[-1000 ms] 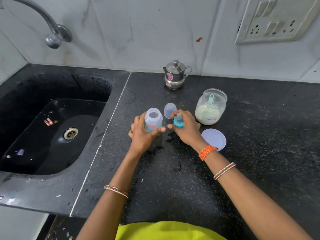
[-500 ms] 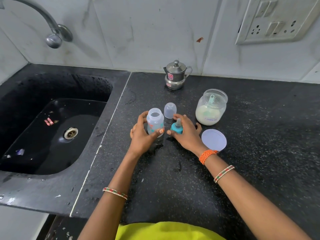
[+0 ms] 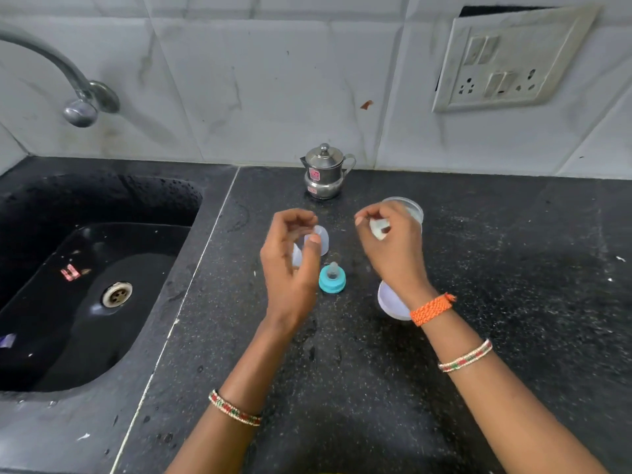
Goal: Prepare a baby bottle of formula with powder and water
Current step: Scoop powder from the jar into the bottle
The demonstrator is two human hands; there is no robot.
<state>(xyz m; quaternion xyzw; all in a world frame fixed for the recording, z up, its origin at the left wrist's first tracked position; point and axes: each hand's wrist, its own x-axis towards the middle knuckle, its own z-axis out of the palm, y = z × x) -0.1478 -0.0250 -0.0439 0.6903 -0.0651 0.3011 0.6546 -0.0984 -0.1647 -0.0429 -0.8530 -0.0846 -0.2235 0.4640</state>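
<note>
Baby bottle [image 3: 297,255] mostly hidden behind the left hand [image 3: 290,258], only a sliver of clear plastic peeking out by the thumb. Can't tell if that hand actually grips it; fingers loosely curled. Clear cap [image 3: 321,239] just past the thumb tip. Teal nipple ring [image 3: 332,278] standing on the black counter [image 3: 513,302] between the two hands, touched by neither. Right hand [image 3: 393,248] raised in front of the powder jar [image 3: 408,210], pinching something small and pale, maybe the scoop. Jar lid [image 3: 390,302] flat under the right wrist. Steel pot [image 3: 323,172] farther back by the wall.
</note>
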